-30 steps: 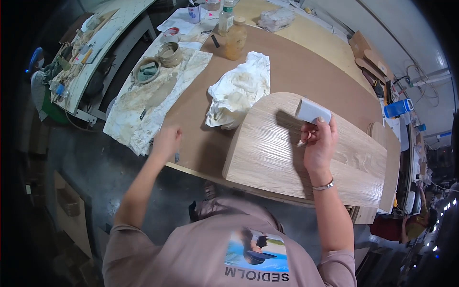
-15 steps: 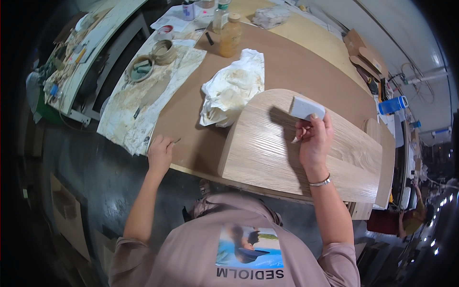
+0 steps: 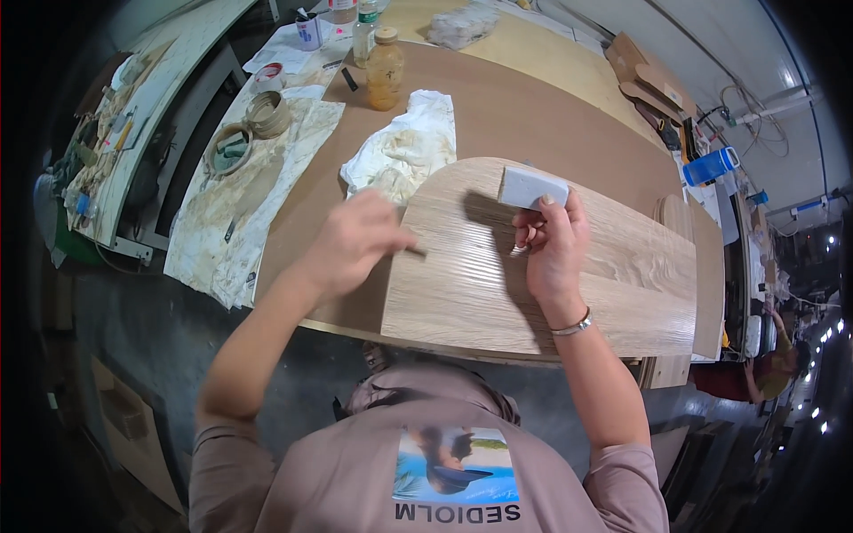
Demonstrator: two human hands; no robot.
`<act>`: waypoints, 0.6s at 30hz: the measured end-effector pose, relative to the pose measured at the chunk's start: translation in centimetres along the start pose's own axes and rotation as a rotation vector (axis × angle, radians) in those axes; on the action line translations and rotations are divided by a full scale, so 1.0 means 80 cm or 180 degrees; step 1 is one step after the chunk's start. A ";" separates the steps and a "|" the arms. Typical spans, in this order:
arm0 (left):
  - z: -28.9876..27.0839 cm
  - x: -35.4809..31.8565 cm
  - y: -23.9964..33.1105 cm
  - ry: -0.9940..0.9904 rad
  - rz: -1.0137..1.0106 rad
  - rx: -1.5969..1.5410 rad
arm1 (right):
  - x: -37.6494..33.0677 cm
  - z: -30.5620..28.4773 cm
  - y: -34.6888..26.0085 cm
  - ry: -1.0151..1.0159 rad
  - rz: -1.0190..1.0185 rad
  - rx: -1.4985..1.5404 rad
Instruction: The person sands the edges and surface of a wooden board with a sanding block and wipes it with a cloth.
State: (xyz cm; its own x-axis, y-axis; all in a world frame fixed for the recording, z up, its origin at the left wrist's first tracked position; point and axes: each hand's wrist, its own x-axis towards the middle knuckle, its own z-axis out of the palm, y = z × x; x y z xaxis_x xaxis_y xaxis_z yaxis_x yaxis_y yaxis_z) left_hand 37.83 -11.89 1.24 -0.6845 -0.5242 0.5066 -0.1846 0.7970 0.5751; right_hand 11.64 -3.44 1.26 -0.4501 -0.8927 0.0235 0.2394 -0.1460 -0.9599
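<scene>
A light wood-grain panel (image 3: pixel 498 293) with one rounded end lies flat on the brown worktop (image 3: pixel 533 107). My right hand (image 3: pixel 553 253) is over the middle of the panel and grips a white rectangular block (image 3: pixel 531 186) by its lower edge. My left hand (image 3: pixel 355 240) is at the panel's rounded left end, blurred by motion. Its fingers are pinched together and a short dark tip (image 3: pixel 416 252) sticks out from them onto the panel's edge. What that small thing is cannot be made out.
A crumpled stained white rag (image 3: pixel 400 147) lies just beyond the panel. Behind it stand an amber jar (image 3: pixel 385 67) and a bottle (image 3: pixel 364 27). A stained paper sheet (image 3: pixel 258 186) carries tape rolls (image 3: pixel 267 111). A blue container (image 3: pixel 711 164) is at the right.
My left hand has left the table's near edge and come up and right to the panel's rounded end, fingers now pinched. My right hand still holds the white block in about the same spot.
</scene>
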 end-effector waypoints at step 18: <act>-0.009 -0.024 -0.001 0.0117 -0.0043 -0.0468 | -0.005 0.020 -0.007 0.0017 0.0008 0.0014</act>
State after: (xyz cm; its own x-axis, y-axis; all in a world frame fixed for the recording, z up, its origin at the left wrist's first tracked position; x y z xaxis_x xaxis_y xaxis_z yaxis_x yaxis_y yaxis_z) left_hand 39.64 -11.20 0.67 -0.6559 -0.5473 0.5198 -0.0865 0.7386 0.6686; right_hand 13.03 -3.68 2.24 -0.4541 -0.8908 0.0196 0.2444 -0.1457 -0.9587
